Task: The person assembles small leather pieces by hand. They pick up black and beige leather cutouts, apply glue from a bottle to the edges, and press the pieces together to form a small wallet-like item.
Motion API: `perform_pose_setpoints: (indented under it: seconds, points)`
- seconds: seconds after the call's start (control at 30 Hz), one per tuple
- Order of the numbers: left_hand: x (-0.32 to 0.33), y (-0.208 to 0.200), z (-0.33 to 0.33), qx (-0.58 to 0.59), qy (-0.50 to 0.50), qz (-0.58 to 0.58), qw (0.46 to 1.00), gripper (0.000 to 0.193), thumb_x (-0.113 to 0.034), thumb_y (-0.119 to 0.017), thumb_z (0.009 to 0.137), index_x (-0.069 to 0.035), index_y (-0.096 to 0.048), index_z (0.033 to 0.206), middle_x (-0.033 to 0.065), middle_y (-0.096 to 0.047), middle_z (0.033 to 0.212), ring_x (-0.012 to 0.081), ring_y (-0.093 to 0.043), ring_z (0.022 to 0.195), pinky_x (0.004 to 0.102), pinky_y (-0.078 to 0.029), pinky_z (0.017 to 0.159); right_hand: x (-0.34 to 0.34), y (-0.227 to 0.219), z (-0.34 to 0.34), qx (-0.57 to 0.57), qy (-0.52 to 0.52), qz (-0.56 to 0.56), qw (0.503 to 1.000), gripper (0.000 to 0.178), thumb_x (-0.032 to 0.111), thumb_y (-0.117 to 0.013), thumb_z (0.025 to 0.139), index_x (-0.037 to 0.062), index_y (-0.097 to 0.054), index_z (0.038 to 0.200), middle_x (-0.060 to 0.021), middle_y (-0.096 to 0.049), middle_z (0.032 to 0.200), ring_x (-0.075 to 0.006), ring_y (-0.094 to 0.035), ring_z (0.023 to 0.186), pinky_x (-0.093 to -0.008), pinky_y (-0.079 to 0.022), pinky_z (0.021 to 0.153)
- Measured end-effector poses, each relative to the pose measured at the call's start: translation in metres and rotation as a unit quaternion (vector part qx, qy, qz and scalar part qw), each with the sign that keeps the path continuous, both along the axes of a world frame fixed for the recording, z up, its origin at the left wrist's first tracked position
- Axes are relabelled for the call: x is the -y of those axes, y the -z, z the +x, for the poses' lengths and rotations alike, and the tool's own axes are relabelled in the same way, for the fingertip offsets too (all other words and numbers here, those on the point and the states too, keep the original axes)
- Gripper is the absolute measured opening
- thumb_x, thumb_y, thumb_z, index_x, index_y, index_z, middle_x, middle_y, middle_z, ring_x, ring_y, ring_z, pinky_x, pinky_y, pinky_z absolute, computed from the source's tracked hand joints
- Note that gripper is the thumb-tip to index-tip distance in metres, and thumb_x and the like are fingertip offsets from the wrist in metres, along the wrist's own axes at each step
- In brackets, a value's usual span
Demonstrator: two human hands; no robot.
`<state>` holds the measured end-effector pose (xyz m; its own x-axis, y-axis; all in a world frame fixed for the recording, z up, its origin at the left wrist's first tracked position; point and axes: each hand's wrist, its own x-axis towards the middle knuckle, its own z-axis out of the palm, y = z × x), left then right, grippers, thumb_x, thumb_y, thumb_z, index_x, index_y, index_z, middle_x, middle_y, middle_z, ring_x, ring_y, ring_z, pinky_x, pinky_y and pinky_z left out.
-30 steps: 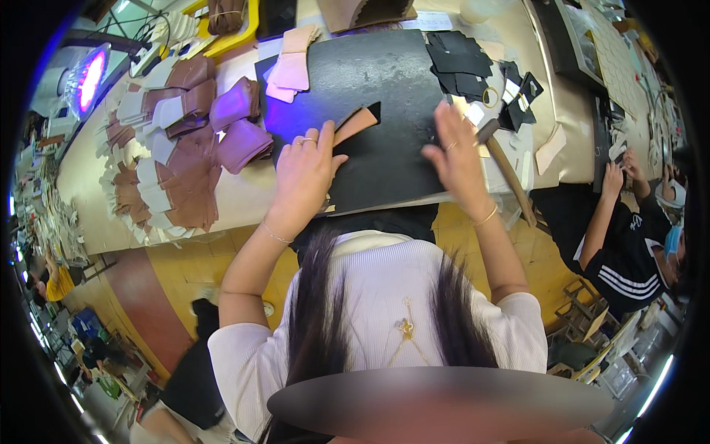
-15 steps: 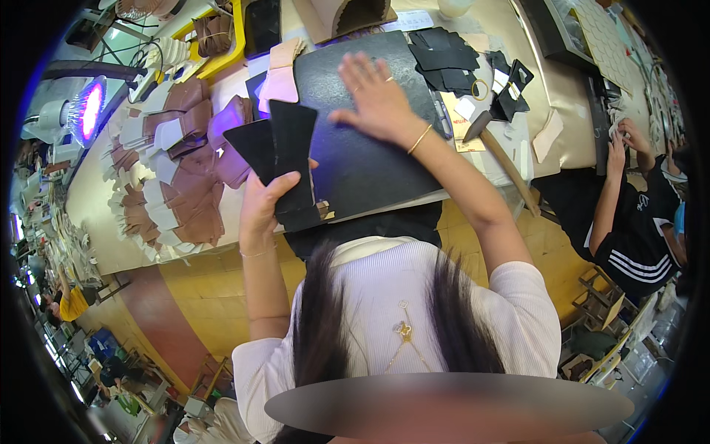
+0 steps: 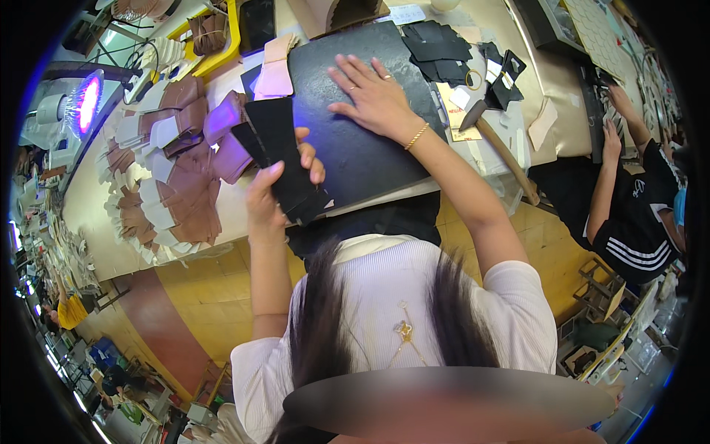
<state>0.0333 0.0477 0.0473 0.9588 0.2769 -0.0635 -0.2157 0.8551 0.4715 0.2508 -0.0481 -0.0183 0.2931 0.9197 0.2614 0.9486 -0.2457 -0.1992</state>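
My left hand (image 3: 275, 185) is closed around dark flat pieces (image 3: 275, 140) that look like cut leather, held fanned at the near left corner of a black board (image 3: 347, 155). Thumb and fingers grip them from both sides. My right hand (image 3: 372, 96) lies flat on the board, its fingers spread and nothing in them. Just left of the board's far part is a pale pink stack of pieces (image 3: 275, 74). A hammer (image 3: 503, 152) with a wooden handle rests to the right of the board.
Brown and white leather pieces (image 3: 185, 177) fan out at the left, near a glowing purple lamp (image 3: 90, 103). Black cut pieces (image 3: 440, 52) lie beyond the board's right edge. A yellow tray (image 3: 231, 44) stands at the far left. Another person's hands (image 3: 612, 137) work at the right.
The pieces in my left hand have been brought closer together, and its fingers now wrap farther round their right edge. My right hand stays flat on the board.
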Motion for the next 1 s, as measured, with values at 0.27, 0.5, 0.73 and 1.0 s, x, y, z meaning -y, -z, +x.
perform_pose_setpoints:
  seconds: [0.27,0.5,0.73,1.0]
  points:
    - [0.013,0.061,0.041,-0.079,0.006,-0.028,0.996,0.029,-0.024,-0.055,0.097,-0.005,-0.052,0.118,0.0135,-0.056,0.093,0.0268,-0.058,0.081,0.0378,-0.049,0.076,0.102,-0.029,-0.054,-0.075,0.041,-0.099,0.991,0.088,0.057,-0.058,0.087,-0.0028,-0.035,0.147,-0.0197,-0.032,0.156,-0.0332,-0.030,0.145,-0.0495,-0.023,0.118]
    - [0.014,0.064,0.042,-0.113,0.017,0.030,0.993,0.028,-0.026,-0.051,0.100,-0.005,-0.051,0.119,0.0124,-0.056,0.088,0.0246,-0.057,0.075,0.0355,-0.048,0.072,0.035,-0.007,0.002,-0.003,-0.040,-0.016,0.999,0.066,0.047,-0.051,0.096,0.0043,-0.043,0.145,-0.0112,-0.038,0.155,-0.0253,-0.034,0.144,-0.0481,-0.025,0.117]
    - [0.019,0.057,0.048,-0.131,-0.045,0.025,0.990,0.030,-0.027,-0.049,0.101,-0.004,-0.050,0.120,0.0127,-0.056,0.087,0.0245,-0.057,0.075,0.0351,-0.048,0.070,0.072,-0.010,-0.011,-0.019,0.138,-0.026,0.990,0.068,0.046,-0.053,0.096,0.0013,-0.041,0.146,-0.0151,-0.036,0.155,-0.0288,-0.032,0.145,-0.0487,-0.023,0.118]
    - [0.010,0.061,0.046,-0.114,-0.091,-0.013,0.989,0.043,-0.036,-0.042,0.102,0.001,-0.050,0.122,0.0092,-0.051,0.078,0.0179,-0.049,0.064,0.0314,-0.042,0.065,0.055,-0.018,-0.045,-0.073,0.000,-0.032,0.997,0.067,0.042,-0.053,0.096,0.0026,-0.037,0.148,-0.0135,-0.032,0.158,-0.0283,-0.029,0.147,-0.0490,-0.021,0.119]
